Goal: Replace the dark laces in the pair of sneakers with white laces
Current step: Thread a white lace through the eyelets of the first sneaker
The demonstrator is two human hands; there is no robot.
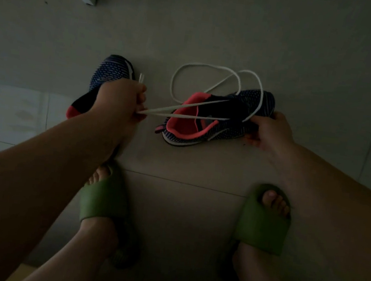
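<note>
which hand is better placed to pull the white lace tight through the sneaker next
Left. The left hand already pinches both strands of the white lace, which run taut to the sneaker. The right hand grips that sneaker's toe end, steadying it.

A forearm hides the left sneaker's (108, 76) middle; the right hand (269, 132) covers part of the other sneaker's (205, 124) toe side.

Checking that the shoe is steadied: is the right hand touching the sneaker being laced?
Touching. The head view shows the right hand gripping the toe end of the sneaker, fingers against its side.
</note>
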